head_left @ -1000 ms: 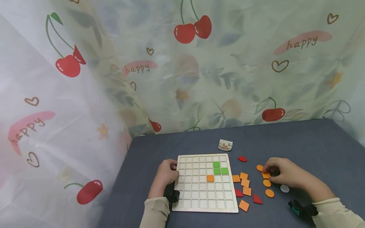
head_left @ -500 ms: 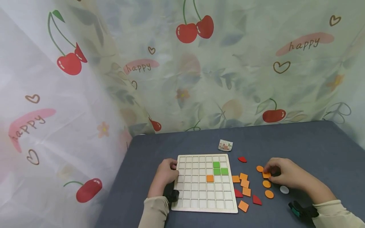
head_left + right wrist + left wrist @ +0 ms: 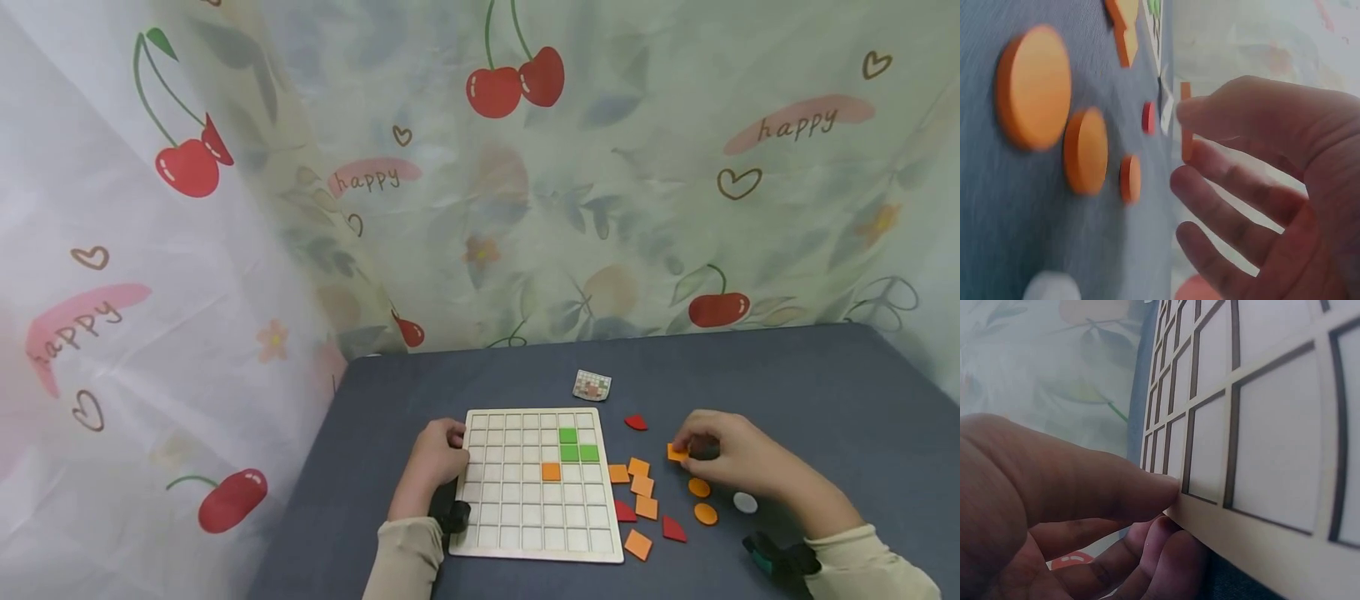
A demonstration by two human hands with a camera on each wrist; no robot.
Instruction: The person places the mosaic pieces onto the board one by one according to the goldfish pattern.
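My left hand pinches the left edge of the pale wooden grid board, the thumb on top and fingers curled under in the left wrist view. On the board lie three green square tiles and one orange square tile. Over the table at the right, my right hand pinches another orange square tile between thumb and fingers, raised off the cloth in the right wrist view. Beneath that hand sit flat orange discs and a white disc.
Several loose orange square tiles lie along the board's right edge. Red quarter-circle pieces are among them, with one farther back. Behind the board is a small printed card. A patterned curtain hangs behind the dark table.
My right hand has lifted the orange square tile from among the discs and moved it left toward the board. The left hand keeps its grip on the board's edge.
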